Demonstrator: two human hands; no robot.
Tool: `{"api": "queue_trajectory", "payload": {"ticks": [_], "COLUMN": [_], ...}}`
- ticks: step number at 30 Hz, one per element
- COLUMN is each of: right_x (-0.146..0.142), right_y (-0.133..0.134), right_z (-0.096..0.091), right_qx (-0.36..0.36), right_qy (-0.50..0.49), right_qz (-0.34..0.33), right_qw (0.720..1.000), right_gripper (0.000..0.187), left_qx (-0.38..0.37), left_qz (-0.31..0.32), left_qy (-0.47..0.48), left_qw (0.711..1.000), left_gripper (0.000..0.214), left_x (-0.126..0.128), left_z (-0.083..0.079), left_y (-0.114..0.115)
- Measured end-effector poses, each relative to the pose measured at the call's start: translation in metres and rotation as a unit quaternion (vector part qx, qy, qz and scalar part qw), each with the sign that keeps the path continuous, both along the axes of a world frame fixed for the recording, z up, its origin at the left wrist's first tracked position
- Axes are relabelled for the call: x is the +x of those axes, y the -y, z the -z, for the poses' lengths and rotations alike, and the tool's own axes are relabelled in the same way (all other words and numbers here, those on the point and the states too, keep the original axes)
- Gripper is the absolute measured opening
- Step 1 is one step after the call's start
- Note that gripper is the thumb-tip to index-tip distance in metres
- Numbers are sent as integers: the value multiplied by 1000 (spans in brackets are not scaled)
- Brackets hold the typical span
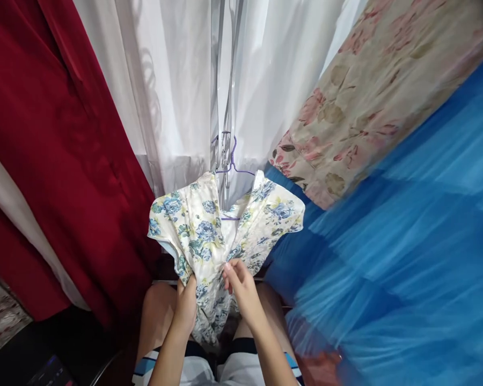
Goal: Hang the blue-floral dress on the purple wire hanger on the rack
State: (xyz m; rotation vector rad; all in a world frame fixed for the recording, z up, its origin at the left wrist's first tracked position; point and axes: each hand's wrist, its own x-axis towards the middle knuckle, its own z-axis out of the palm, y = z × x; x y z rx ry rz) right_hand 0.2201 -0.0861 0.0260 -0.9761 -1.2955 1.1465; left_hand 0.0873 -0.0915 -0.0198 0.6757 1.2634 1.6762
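A white blouse (203, 230) printed with blue flowers hangs on a purple hanger (234, 161) in front of a white curtain. My left hand (186, 303) is closed round the blouse's lower left part. Just right of it, my right hand (239, 284) pinches the fabric at the middle of the front. The lower part of the blouse drops between my knees.
A dark red curtain (52, 139) hangs at the left, a white sheer curtain (173, 91) behind the blouse. A blue fabric surface (406, 252) and a floral cloth (378, 80) fill the right side. A dark object (44, 359) lies at the bottom left.
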Motion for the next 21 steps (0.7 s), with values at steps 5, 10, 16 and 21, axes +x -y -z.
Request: {"api": "queue_trajectory", "payload": {"ticks": [5, 10, 16, 21], "right_x": [-18, -9, 5, 17], "right_y": [-7, -3, 11, -3], "right_z": [-4, -4, 0, -21], "right_qx": [15, -52, -70, -124], "right_qy": [27, -57, -42, -97], "right_qz": [-48, -46, -76, -101], "right_qw": [998, 996, 994, 982], "right_gripper": [37, 38, 37, 34], "left_qx": [-18, 104, 220, 193], "left_qz": [-9, -176, -19, 94], "left_qy": [25, -127, -327, -348], "left_qw": [999, 971, 919, 913], "left_gripper": [41, 52, 41, 12], "left_x": [-8, -12, 10, 31], "left_z": [-8, -6, -3, -11], "left_y": [1, 7, 12, 0]}}
